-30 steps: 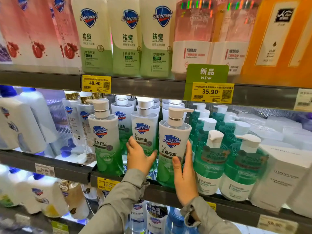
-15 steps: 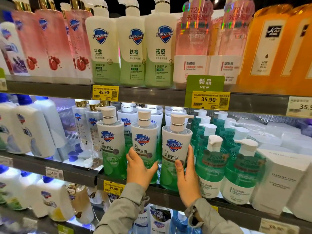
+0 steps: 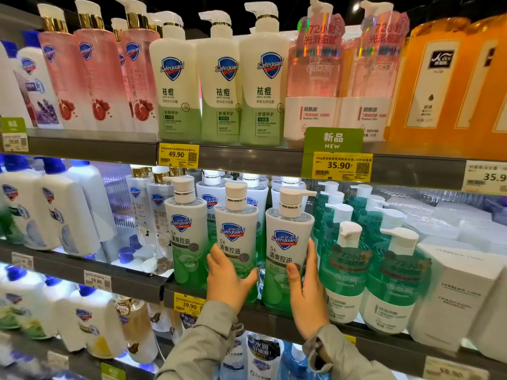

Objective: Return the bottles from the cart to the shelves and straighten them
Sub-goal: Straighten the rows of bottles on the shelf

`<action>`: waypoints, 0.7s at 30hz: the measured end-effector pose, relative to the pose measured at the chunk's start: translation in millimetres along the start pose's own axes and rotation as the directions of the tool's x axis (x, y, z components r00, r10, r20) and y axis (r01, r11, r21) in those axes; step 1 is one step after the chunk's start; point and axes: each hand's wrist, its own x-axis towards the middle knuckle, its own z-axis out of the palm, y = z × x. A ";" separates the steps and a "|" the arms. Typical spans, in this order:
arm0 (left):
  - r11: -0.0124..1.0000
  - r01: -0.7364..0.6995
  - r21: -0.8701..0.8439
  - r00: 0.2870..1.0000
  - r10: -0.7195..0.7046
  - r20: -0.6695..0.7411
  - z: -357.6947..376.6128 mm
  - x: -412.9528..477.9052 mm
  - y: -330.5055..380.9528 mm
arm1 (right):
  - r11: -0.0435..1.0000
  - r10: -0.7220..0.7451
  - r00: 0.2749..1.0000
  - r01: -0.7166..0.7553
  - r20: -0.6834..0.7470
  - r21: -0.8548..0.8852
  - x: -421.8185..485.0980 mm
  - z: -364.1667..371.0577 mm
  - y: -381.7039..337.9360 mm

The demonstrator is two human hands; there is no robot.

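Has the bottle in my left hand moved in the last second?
Yes. The middle bottle in the left hand has come forward toward the shelf edge, roughly level now with the untouched bottle beside it.

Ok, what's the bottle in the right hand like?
The bottle is white fading to green below, plastic-looking, with a beige pump whose spout points right and a blue Safeguard shield in front. It stands upright at the front edge of the middle shelf, rightmost of three alike. The right hand grips its lower part, thumb in front.

glossy plastic pump bottles (image 3: 285, 250), matt grey metal shelf edge (image 3: 247, 160), paper price tags (image 3: 178, 155), cloth sleeves (image 3: 203, 344)
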 end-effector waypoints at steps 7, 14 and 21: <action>0.998 0.013 -0.067 1.000 -0.012 0.016 -1.8 -1.7 0.9 | 0.999 0.019 1.000 -0.020 0.016 0.025 -2.2 -0.4 -7.0; 0.988 0.012 -0.154 0.997 -0.001 0.071 -15.8 -13.1 -5.6 | 0.998 0.053 0.997 -0.054 0.057 0.019 -6.4 -4.7 -7.5; 0.983 -0.065 -0.172 0.996 0.075 0.052 -31.8 -30.3 -14.8 | 0.990 0.061 0.997 -0.053 0.057 -0.133 -24.1 -6.9 -4.8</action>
